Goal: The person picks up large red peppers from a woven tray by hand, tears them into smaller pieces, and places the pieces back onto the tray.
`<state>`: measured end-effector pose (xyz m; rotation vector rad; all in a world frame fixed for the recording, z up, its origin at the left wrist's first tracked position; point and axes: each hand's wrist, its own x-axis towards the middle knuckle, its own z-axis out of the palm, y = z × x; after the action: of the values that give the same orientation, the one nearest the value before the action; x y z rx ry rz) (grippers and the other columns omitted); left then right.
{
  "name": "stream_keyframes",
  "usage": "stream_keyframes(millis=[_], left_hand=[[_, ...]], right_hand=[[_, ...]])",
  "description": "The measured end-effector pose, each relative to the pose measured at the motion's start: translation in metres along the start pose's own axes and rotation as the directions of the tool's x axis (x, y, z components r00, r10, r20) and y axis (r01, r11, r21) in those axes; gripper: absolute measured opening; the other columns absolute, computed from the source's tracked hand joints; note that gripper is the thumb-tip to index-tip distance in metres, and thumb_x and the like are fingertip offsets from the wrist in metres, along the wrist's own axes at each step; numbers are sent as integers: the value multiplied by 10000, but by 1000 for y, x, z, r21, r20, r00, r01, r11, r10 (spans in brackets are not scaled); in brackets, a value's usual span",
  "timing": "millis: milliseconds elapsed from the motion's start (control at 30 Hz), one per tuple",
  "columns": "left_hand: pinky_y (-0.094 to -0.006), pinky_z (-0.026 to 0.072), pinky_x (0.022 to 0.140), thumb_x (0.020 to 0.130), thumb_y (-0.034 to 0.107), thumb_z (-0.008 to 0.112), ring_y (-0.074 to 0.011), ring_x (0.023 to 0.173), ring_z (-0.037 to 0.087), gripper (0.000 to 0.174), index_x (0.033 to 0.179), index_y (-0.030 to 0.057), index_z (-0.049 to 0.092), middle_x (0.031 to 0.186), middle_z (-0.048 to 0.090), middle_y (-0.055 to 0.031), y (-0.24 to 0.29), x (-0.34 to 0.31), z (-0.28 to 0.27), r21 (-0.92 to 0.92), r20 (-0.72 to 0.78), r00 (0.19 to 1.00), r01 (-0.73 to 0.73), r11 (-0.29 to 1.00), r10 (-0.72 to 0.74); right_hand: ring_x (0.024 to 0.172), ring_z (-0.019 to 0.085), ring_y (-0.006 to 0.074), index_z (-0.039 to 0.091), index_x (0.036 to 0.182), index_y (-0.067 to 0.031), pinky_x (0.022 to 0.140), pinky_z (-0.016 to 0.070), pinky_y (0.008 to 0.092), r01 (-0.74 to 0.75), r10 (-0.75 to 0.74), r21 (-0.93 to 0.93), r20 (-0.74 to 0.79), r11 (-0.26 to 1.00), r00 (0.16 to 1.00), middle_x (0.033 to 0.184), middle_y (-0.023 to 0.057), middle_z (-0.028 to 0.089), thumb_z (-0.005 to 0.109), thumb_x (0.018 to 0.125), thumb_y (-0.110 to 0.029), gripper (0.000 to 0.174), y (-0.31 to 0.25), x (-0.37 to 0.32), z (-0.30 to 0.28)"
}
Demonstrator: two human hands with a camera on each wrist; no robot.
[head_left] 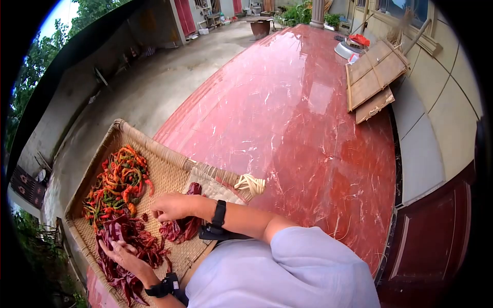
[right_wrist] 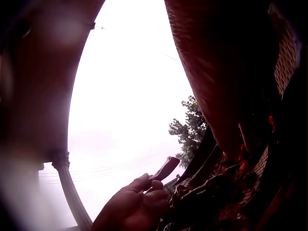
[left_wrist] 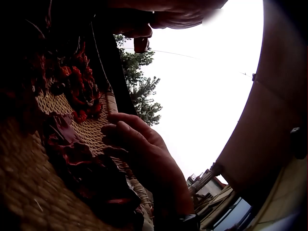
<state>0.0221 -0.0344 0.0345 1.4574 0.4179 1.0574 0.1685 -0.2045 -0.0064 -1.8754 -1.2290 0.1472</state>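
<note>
My left hand (head_left: 127, 258) pinches a wide, dark red dried chili pepper (right_wrist: 166, 168) between thumb and fingers, over a heap of dark red dried peppers (head_left: 134, 242) in the woven tray (head_left: 165, 160). In the left wrist view, that hand is a dark shape at the top, with a pepper tip (left_wrist: 141, 45) below it. My right hand (head_left: 174, 206) hovers over the middle of the tray, its fingers loosely bent and holding nothing. Beneath its wrist lies a smaller pile of dark red peppers (head_left: 181, 229).
Orange, red and green chilies (head_left: 120, 179) fill the tray's far left part. Beyond its rim stretches a shiny red tiled floor (head_left: 267, 118). Wooden boards (head_left: 375, 74) lean by the wall at right, and a dark red door (head_left: 431, 233) stands closer on that side.
</note>
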Motion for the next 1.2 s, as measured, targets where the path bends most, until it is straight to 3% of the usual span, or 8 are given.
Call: stream_keyframes(millis=[100, 233, 333, 533, 700, 967, 1100, 1200], left_hand=[[-234, 336, 540, 1027, 189, 527, -69, 614, 374, 646, 1569, 114, 184, 823, 487, 5, 13, 4, -3, 6, -133, 984, -117, 993, 117], [-221, 315, 537, 998, 118, 564, -52, 609, 354, 612, 1536, 96, 274, 792, 436, 24, 13, 3, -7, 84, 153, 988, -27, 996, 14], [-182, 389, 567, 986, 106, 583, -35, 646, 434, 366, 1340, 38, 516, 858, 474, 28, 1, 10, 2, 189, 547, 817, 89, 978, -180], [-206, 474, 612, 937, 37, 608, -67, 769, 535, 382, 1307, 36, 516, 1042, 541, -40, -31, 7, 20, 358, 791, 549, -55, 932, -271], [-210, 464, 576, 942, 38, 603, -79, 715, 582, 472, 1379, 46, 426, 1064, 557, -57, -36, -2, 17, 299, 734, 594, 154, 942, -330], [-175, 401, 513, 1038, 251, 523, -53, 665, 579, 358, 1314, 24, 512, 1016, 633, -51, -32, -6, 12, 283, 708, 611, 217, 934, -356], [-180, 380, 506, 1037, 232, 532, -41, 605, 520, 304, 1255, 20, 533, 881, 606, -18, -35, -10, 15, 197, 688, 668, 205, 959, -284], [-176, 305, 472, 1038, 225, 540, -13, 534, 401, 193, 1100, 46, 575, 697, 496, 47, -36, -8, 14, 89, 673, 707, 215, 973, -217]], right_hand=[[1028, 608, 298, 693, 1001, -105, 830, 479, 458, 24, -12, -145, 77, 989, 997, 961, 99, 680, 725, 772, -265, 282, -8, -4, 0], [1093, 557, 303, 697, 1075, -130, 888, 448, 451, 16, 102, -374, 293, 927, 951, 1044, 90, 666, 752, 747, -296, 372, -27, -11, -12], [1118, 535, 305, 693, 1129, -138, 926, 426, 434, -41, 243, -439, 414, 898, 877, 1083, 89, 655, 755, 738, -298, 427, -31, -9, -12], [1122, 540, 315, 695, 1157, -144, 937, 426, 432, 103, 62, -359, 422, 928, 905, 1100, 95, 658, 733, 739, -259, 435, -15, -22, -17], [1020, 608, 313, 706, 1078, -115, 875, 449, 451, 106, 60, -296, 501, 949, 864, 987, 88, 679, 712, 739, -213, 352, -8, -13, -15], [835, 643, 406, 651, 938, -46, 724, 492, 499, 31, -35, -232, -10, 972, 999, 833, 185, 661, 654, 813, -206, 203, -5, -4, -3], [869, 645, 407, 655, 989, -47, 740, 496, 506, -33, 50, -239, 69, 970, 996, 895, 191, 681, 568, 903, -277, 261, -26, 2, -3], [853, 645, 407, 653, 998, -51, 738, 494, 505, 50, -33, -121, 140, 991, 990, 880, 182, 683, 550, 922, -302, 282, -34, 7, -4]])
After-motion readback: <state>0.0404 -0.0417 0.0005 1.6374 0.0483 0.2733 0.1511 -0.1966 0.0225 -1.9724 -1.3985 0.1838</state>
